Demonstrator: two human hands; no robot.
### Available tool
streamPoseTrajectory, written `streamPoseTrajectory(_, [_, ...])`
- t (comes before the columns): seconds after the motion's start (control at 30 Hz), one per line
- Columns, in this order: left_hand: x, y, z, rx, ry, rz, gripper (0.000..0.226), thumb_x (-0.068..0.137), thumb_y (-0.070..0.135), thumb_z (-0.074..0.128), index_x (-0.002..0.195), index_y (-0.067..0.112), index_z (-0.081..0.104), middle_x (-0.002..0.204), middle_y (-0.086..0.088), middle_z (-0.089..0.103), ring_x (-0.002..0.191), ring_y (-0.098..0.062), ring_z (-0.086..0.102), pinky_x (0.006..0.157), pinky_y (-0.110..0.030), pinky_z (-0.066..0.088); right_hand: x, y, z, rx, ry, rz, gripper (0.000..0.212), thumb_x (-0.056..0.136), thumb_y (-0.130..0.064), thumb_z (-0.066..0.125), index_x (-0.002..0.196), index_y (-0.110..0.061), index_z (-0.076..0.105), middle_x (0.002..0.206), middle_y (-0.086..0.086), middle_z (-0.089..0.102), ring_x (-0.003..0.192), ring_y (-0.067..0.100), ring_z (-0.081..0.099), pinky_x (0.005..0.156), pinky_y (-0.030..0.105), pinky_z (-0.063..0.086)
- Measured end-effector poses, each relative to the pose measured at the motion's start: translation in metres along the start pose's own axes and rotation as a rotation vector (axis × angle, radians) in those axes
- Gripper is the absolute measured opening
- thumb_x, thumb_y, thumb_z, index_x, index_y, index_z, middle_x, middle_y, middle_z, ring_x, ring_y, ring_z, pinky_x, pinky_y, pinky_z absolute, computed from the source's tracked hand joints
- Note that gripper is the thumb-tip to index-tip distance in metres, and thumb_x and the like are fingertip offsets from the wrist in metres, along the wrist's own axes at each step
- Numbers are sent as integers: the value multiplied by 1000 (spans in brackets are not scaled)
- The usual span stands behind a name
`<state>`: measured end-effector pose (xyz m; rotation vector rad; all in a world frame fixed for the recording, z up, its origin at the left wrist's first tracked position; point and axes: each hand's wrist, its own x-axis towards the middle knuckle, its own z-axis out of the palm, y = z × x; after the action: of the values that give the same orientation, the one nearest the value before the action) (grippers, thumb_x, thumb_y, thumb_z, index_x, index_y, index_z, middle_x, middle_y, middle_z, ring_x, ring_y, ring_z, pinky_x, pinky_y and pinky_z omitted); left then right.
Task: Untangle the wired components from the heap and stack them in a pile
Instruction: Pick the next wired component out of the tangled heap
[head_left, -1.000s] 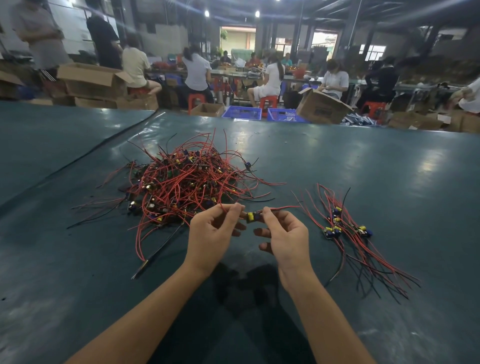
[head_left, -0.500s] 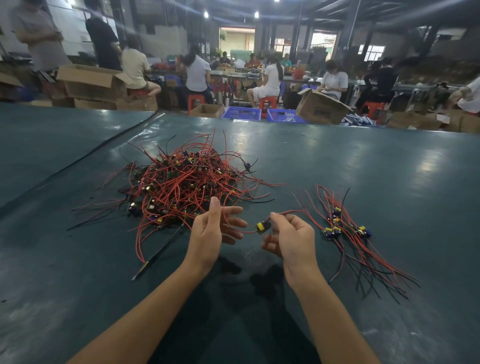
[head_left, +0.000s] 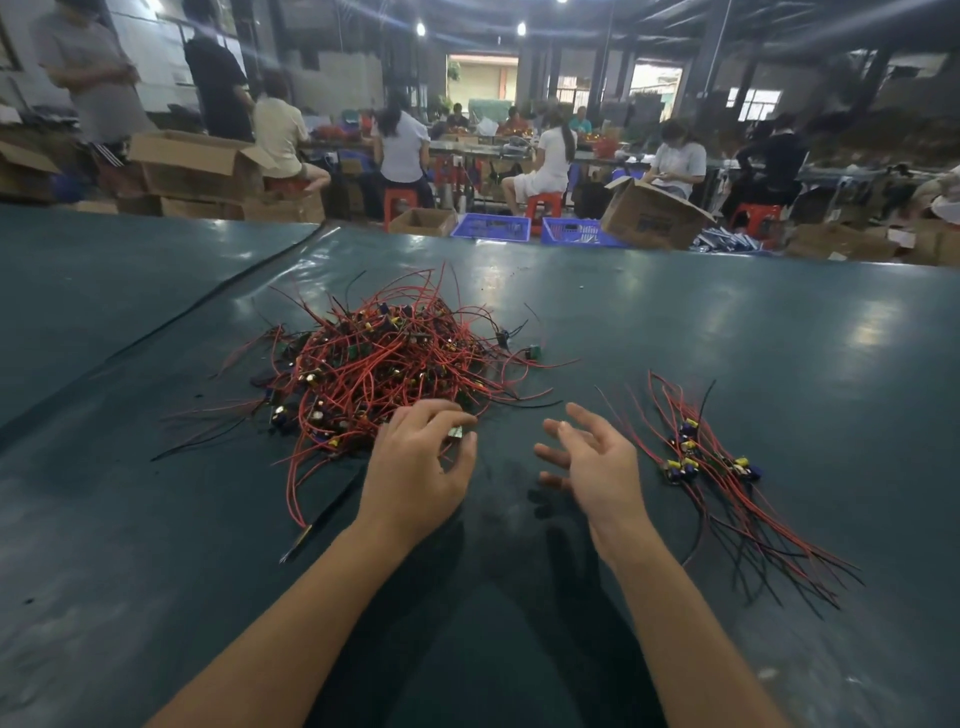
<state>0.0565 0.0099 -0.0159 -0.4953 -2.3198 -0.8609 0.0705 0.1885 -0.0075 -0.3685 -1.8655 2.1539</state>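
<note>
Wired components lie in two groups on the green tabletop: a tangled heap of red and black wires on the left, a sorted pile on the right with its wires laid roughly parallel, probably to keep them free; the left hand sits at the heap's near edge, its grip pinching a small component, seemingly to draw it out; the right hand hovers between heap and pile, grip open and empty, likely ready to take the wires.
</note>
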Motion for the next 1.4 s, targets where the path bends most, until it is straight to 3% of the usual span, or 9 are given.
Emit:
streamPoseTrajectory(0.13, [6, -15, -8, 267, -45, -111, 41, 89, 29, 62, 128, 20, 59, 147, -11, 42, 136, -29, 35, 109, -46, 30, -8, -1, 4, -16, -30, 20, 17, 99, -8, 53, 111, -14, 62, 98, 4, 71, 68, 10, 70, 51, 25, 55])
streamPoseTrajectory(0.27, [8, -33, -11, 423, -255, -268, 54, 93, 37, 50, 145, 25, 40, 158, -9, 25, 145, -25, 18, 115, -45, 19, -15, 0, 3, -22, -17, 12, 14, 98, -8, 53, 101, -16, 65, 95, 6, 72, 63, 8, 69, 49, 25, 55])
streamPoseTrajectory(0.47, [13, -34, -19, 451, -206, -296, 49, 91, 33, 59, 137, 16, 52, 146, -11, 39, 127, -35, 36, 105, -43, 35, -22, -1, 5, -74, -41, -44, 13, 98, -9, 54, 100, -16, 65, 92, 5, 71, 61, 5, 67, 47, 23, 54])
streamPoseTrajectory(0.67, [15, -32, -22, 449, -264, -260, 33, 89, 28, 66, 120, 16, 67, 126, 0, 59, 117, -28, 39, 96, -36, 40, -24, -4, 5, -100, -42, -58, 14, 98, -10, 54, 98, -18, 64, 92, 4, 71, 64, 8, 67, 48, 24, 54])
streamPoseTrajectory(0.93, [13, -29, -22, 505, -156, -217, 21, 90, 42, 63, 100, 25, 68, 104, 4, 61, 106, -23, 47, 94, -38, 33, -25, -5, 4, -124, -39, -61, 14, 98, -10, 54, 98, -18, 65, 91, 4, 71, 62, 7, 67, 49, 24, 55])
streamPoseTrajectory(1.13, [12, -20, -19, 405, 65, -59, 13, 87, 30, 71, 81, 18, 74, 100, 3, 65, 98, -25, 55, 88, -38, 28, -25, -3, 5, -139, -47, -64, 14, 98, -11, 54, 98, -20, 65, 89, 2, 72, 65, 8, 68, 49, 23, 52])
streamPoseTrajectory(1.23, [13, -17, -19, 334, 113, -11, 11, 89, 26, 69, 84, 17, 70, 90, 4, 67, 87, -21, 58, 81, -34, 31, -25, -4, 5, -147, -50, -69, 15, 98, -11, 54, 97, -21, 66, 89, 1, 72, 65, 8, 68, 49, 23, 53])
streamPoseTrajectory(1.33, [12, -16, -18, 240, 61, -13, 7, 92, 25, 64, 90, 19, 67, 81, 6, 66, 75, -19, 61, 77, -32, 34, -25, -4, 4, -150, -50, -70, 15, 98, -11, 54, 96, -21, 65, 89, 1, 72, 65, 8, 68, 50, 23, 54])
streamPoseTrajectory(1.4, [12, -17, -16, 297, -46, -57, 14, 89, 34, 64, 97, 22, 66, 86, 6, 67, 85, -21, 60, 81, -37, 37, -25, -3, 4, -150, -49, -69, 15, 98, -11, 54, 97, -21, 65, 89, 2, 72, 65, 9, 69, 49, 24, 54])
